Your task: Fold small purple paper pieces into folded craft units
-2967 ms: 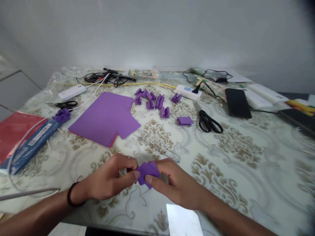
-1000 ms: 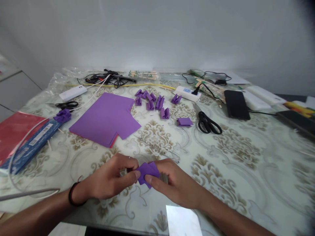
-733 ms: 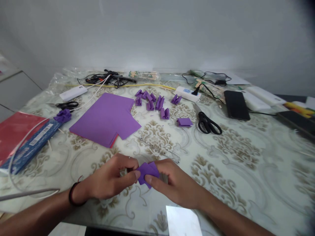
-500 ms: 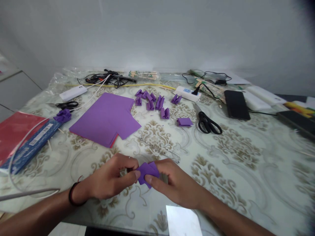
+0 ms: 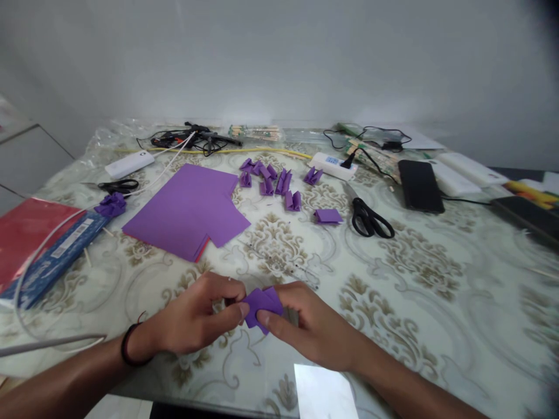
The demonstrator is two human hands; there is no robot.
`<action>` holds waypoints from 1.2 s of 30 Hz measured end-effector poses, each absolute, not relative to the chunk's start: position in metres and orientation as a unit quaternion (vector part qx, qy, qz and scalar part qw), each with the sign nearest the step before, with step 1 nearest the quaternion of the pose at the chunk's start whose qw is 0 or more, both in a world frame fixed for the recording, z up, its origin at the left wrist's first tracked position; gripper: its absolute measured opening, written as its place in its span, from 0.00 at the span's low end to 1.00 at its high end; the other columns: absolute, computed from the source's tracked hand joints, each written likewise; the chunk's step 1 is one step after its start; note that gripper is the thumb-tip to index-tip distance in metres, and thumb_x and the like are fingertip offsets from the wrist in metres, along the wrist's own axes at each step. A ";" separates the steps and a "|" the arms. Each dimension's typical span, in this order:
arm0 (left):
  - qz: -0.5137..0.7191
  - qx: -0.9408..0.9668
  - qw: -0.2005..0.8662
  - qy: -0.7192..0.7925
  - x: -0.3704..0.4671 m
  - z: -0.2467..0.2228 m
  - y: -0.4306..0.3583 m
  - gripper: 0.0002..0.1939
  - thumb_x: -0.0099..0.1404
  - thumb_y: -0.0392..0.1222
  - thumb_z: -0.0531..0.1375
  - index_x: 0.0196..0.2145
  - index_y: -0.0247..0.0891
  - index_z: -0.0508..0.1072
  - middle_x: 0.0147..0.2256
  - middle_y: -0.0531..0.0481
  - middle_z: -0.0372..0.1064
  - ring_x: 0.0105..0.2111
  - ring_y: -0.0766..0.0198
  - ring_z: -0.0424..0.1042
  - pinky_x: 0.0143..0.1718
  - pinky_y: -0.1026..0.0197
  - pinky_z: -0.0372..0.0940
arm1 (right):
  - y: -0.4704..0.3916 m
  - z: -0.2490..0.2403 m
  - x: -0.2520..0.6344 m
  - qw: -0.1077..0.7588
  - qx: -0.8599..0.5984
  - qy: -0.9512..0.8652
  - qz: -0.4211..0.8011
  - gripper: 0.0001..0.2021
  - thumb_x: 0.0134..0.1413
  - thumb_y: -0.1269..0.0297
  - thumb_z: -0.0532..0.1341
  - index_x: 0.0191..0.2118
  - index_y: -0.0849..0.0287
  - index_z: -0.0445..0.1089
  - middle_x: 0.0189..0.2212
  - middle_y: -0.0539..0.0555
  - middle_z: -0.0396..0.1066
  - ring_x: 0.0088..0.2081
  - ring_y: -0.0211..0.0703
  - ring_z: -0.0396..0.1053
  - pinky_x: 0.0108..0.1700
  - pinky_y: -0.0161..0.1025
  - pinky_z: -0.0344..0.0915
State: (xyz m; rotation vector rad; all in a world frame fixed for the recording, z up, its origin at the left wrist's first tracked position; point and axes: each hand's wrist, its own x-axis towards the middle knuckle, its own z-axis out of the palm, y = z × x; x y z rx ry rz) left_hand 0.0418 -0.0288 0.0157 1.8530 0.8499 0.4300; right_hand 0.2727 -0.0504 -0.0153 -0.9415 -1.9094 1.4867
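Between my two hands is a small folded purple paper (image 5: 264, 305), held just above the patterned tabletop. My left hand (image 5: 201, 317) pinches its left edge between thumb and finger. My right hand (image 5: 305, 326) grips the other side, thumb pressed on its front face and fingers hidden behind. Farther back lie several folded purple paper pieces (image 5: 283, 181) in a loose group. A flatter folded piece (image 5: 327, 216) rests nearer, beside black-handled scissors (image 5: 370, 220). Purple paper sheets (image 5: 183, 209) are spread to the left, a red edge showing beneath.
On the left are a red and blue packet (image 5: 65, 247), crumpled purple paper (image 5: 110, 205) and a second pair of scissors (image 5: 119, 186). A power strip (image 5: 332, 166), cables (image 5: 201, 139) and a phone (image 5: 420, 186) lie toward the back. A white paper (image 5: 325, 391) sits at the front edge.
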 end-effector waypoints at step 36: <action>0.185 0.775 0.489 0.353 0.042 0.017 -0.029 0.19 0.73 0.43 0.56 0.23 0.39 0.63 0.22 0.57 0.56 0.24 0.66 0.58 0.28 0.63 0.55 | -0.051 -0.015 0.272 0.275 -0.348 -0.711 0.546 0.13 0.67 0.62 0.62 0.29 0.59 0.68 0.24 0.45 0.61 0.26 0.34 0.58 0.29 0.32 0.55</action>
